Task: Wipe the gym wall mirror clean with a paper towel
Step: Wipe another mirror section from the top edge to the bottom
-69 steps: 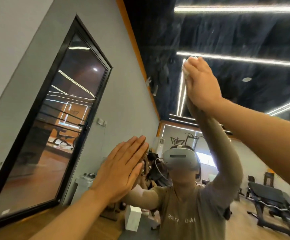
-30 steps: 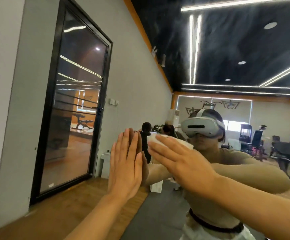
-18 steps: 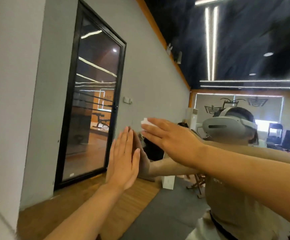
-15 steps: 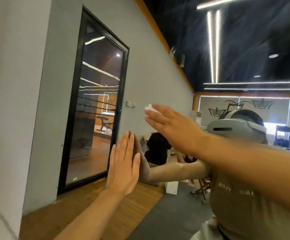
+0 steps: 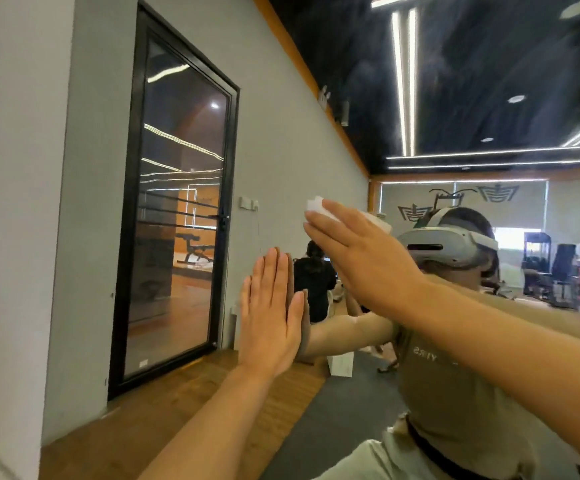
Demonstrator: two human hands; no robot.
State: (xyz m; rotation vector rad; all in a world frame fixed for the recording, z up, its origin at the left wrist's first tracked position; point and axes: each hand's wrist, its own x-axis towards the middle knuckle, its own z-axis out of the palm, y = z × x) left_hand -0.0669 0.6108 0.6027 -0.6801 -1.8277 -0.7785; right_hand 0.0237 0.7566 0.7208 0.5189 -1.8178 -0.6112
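The person is standing close to the mirror [image 5: 368, 109] and leaning on it. The left hand [image 5: 271, 317] is lying flat on the glass with its fingers straight, so its grip is open and holding nothing. The right hand [image 5: 357, 258] is pressing the towel [image 5: 316, 206] onto the glass with flat fingers too; it is pushing the towel, not wrapping round it. The towel is sitting under the fingertips, just above and to the right of the left hand, with a white corner peeking out. Here is what could go wrong. The towel is only being pushed, so it could slip out and fall to the floor [image 5: 163, 420] if the hand lifts a little. The bare left hand could be leaving a smudgy print on the glass, making new dirt to clean. The two hands are near each other, so the wiping hand could bump the resting one. Compared with half a second ago, the right hand and towel are sitting a bit further right and a bit lower, while the left hand is staying in the same spot.
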